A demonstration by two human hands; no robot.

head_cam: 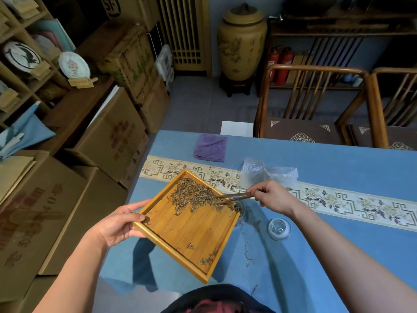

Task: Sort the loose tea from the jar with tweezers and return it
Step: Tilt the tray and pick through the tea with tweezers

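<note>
**Entry: bamboo tray tilted over jar mouth, tea being raked back**

- Tray: square, bamboo, lifted off the table and tipped so its right corner hangs over the jar. My left hand grips the left corner, thumb on the rim, fingers beneath.
- Loose tea: main heap lies along the tray's far-right edge, trailing toward the right corner. A small clump sits near the near corner; a few strands lie on the cloth off the tray's right side.
- Tweezers: wooden, pinched in my right hand, tips in the heap at the right corner. Long axis runs roughly left to right, pointing from my right hand into the tea.
- Jar: glass, mostly hidden under the tray's right corner; only part of its rim shows. Its glass lid sits just beside it on the table.
- Governing relation: the jar mouth lies directly below the corner where the heap ends, nearer my right hand. My judgement is that the coming stroke should sweep rightward and downslope.
- Also present: purple cloth near the far edge; clear plastic bag on the patterned runner.
- Writing: "SF" on a cardboard box at the far left; red print on the nearer boxes is illegible.
</note>
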